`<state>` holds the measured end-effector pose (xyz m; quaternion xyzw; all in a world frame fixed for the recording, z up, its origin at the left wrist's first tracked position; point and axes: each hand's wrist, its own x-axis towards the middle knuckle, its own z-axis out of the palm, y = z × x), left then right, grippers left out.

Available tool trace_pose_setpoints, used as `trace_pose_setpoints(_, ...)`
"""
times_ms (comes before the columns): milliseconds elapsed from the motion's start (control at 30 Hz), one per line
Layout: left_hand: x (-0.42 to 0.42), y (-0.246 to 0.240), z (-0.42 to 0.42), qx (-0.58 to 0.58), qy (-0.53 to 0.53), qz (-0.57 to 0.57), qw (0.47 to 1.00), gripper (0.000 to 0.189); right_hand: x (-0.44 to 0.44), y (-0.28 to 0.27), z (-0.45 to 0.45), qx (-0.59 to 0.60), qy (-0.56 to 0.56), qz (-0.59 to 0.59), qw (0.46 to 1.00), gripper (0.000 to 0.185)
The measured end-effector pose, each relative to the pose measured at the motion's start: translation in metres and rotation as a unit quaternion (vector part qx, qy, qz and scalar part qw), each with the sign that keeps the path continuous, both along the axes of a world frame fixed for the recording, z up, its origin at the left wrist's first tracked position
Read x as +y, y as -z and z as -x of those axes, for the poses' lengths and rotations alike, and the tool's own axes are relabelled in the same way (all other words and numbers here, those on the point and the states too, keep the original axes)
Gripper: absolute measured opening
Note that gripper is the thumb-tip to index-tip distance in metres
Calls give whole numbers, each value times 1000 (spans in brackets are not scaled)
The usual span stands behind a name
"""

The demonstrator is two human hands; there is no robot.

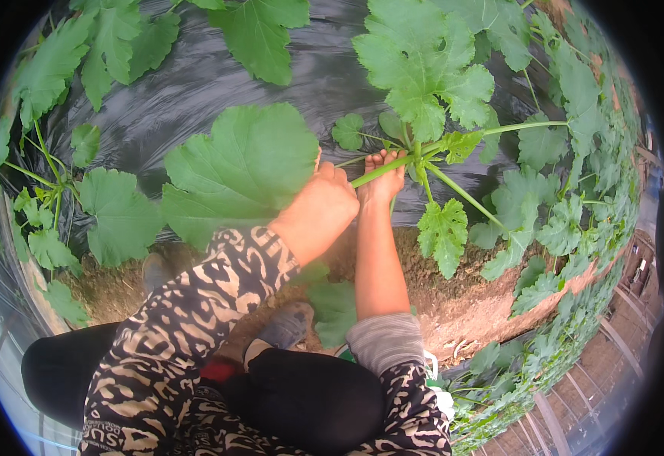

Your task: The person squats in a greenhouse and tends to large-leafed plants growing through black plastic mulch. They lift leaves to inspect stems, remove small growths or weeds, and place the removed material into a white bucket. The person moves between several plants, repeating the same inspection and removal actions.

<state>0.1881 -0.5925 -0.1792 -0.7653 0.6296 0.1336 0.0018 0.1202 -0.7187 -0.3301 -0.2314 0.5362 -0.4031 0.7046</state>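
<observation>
My left hand is closed around the stalk of a big green squash-type leaf, whose broad blade spreads to the left over my wrist. Close by on the right, my right hand has its fingers curled against the base of the plant, under the thick leaf stalk. Several stalks fan out from the plant's crown, one bearing a large jagged leaf above. A small leaf hangs below the crown. What my right fingertips touch is partly hidden.
Black plastic mulch film covers the raised bed beneath the plants. Another leafy plant grows at the far left. A dense row of plants curves along the right. Bare soil lies along the bed's near edge, by my shoe.
</observation>
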Motion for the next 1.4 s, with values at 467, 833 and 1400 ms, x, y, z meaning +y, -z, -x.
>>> trace_pose_setpoints(467, 2, 6, 5, -11, -16, 35, 999, 15, -2, 8, 8, -197, 28, -29, 980, 34)
trace_pose_setpoints(833, 7, 7, 2, -39, -3, 16, 999, 16, -4, 7, 11, -67, -50, 15, 996, 36)
trace_pose_setpoints(1400, 7, 6, -4, -42, -6, 16, 999, 15, 0, 7, 13, -59, -82, 15, 995, 38)
